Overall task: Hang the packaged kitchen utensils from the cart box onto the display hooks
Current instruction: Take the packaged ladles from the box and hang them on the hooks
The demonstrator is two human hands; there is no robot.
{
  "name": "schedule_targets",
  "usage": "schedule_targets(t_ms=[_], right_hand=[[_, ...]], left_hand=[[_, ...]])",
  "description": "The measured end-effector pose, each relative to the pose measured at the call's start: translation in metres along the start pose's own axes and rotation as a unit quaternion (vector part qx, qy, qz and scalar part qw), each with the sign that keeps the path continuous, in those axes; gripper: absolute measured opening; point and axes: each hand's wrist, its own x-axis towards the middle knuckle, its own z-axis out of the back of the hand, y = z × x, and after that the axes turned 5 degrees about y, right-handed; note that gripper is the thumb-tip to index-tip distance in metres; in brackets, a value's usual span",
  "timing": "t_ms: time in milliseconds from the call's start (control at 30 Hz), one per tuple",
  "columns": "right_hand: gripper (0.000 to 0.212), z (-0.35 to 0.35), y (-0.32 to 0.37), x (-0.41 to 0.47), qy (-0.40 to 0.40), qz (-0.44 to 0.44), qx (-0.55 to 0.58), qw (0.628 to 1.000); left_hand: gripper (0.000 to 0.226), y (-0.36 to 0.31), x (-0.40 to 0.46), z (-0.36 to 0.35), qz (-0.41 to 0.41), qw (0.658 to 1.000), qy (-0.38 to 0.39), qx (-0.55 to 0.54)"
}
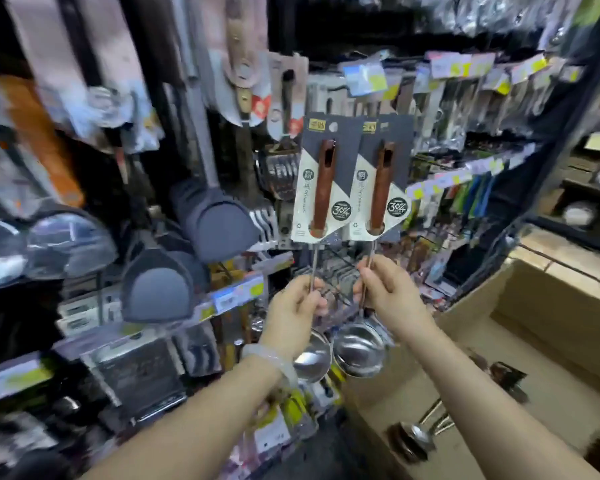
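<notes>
While both arms reach up toward the display wall (pixel 194 109), I see each hand holding one packaged ladle by its thin steel shaft. My left hand (pixel 293 306) has its grip curled round the shaft of the left ladle (pixel 321 188), and my right hand (pixel 383 289) pinches the shaft of the right ladle (pixel 378 188). Both ladles stand upright with brown wooden handles on top, each handle wrapped in a grey and cream card sleeve with a round hang hole near its upper edge. The two cards sit side by side, the left one slightly overlapping the right. Their steel bowls hang below my hands, close together, just above my wrists. A pale bracelet (pixel 267 355) circles my left wrist.

Behind the cards hang grey spatulas (pixel 219 216) and other packaged utensils, with price tags (pixel 465 67) along the rails; the hooks themselves are too blurred for me to pick out. At lower right sits the open cardboard box (pixel 541 306), with a few more ladles (pixel 420 434) lying on its bottom.
</notes>
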Motion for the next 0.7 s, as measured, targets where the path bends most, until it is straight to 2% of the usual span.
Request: schedule_targets(t_ms=[133, 267, 367, 533, 633, 700], right_hand=[[0.03, -0.092, 0.08, -0.037, 0.083, 0.054, 0.05, 0.994], [0.023, -0.188, 0.15, -0.082, 0.175, 0.106, 0.072, 0.976], [0.025, -0.268, 0.21, -0.126, 0.249, 0.146, 0.1, 0.952], [0.015, -0.378, 0.293, -0.205, 0.361, 0.197, 0.12, 0.904], [0.02, -0.431, 0.337, -0.247, 0.419, 0.217, 0.136, 0.871], [0.028, -0.464, 0.363, -0.271, 0.446, 0.24, 0.132, 0.852]], left_hand=[[0.028, -0.021, -0.095, 0.097, -0.012, 0.995, -0.102, 0.015], [0.023, -0.037, -0.196, 0.186, -0.019, 0.978, -0.204, 0.046], [0.026, -0.045, -0.288, 0.254, -0.007, 0.949, -0.305, 0.078], [0.026, -0.056, -0.427, 0.338, 0.029, 0.885, -0.45, 0.113], [0.024, -0.061, -0.492, 0.373, 0.041, 0.847, -0.518, 0.112], [0.031, -0.063, -0.528, 0.394, 0.035, 0.827, -0.549, 0.114]])
